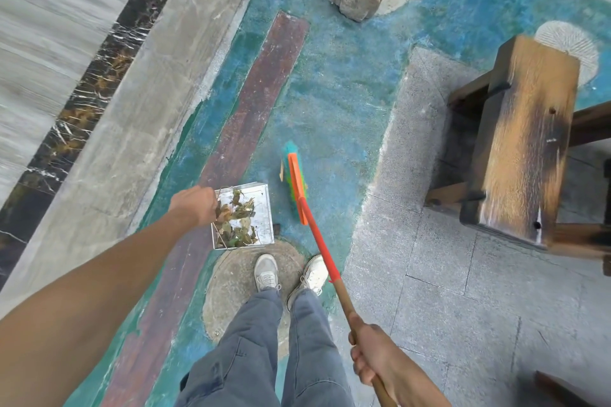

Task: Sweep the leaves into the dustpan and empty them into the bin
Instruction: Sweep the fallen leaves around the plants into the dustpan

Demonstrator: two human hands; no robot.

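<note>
Your left hand (195,205) reaches down to the left edge of the metal dustpan (244,216); whether its fingers hold the pan cannot be told. Dry leaves (236,218) lie heaped in the pan, just ahead of your shoes (291,274). Your right hand (373,352) curls tight around the broom (299,190) handle, bristles down on the blue ground (344,102) just right of the pan. A wooden bench (522,135) stands to the right.

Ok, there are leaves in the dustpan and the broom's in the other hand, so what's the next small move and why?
Probably one short broom stroke toward the pan. A leaf lies on the ground beside the broom head, next to the dustpan held by the left hand. The right hand grips the handle. No bin is in view.
</note>
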